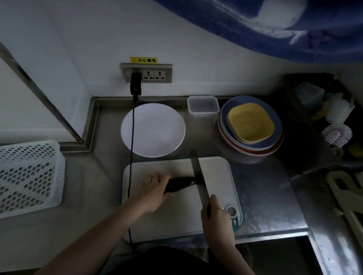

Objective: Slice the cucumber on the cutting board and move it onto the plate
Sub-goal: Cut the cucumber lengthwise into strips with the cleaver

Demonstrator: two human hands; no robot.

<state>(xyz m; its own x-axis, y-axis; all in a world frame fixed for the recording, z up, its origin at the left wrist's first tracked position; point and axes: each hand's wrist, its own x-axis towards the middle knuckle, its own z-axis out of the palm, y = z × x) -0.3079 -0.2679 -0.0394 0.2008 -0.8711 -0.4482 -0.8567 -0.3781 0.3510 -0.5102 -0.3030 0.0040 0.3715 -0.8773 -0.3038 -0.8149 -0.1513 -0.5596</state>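
A dark green cucumber (pixel 180 183) lies across the white cutting board (pixel 216 177) on the steel counter. My left hand (pixel 153 189) holds down its left end. My right hand (pixel 215 212) grips the handle of a long knife (pixel 199 175), whose blade rests across the cucumber's right end. A round white plate (pixel 154 132) with nothing on it sits just behind the board, close to its far left edge.
A black cable (pixel 131 154) runs from the wall socket (pixel 147 73) over the plate's left side and the board. A clear lidded box (pixel 203 106) and stacked coloured dishes (pixel 251 124) stand at the back right. A white perforated basket (pixel 12 180) lies on the left.
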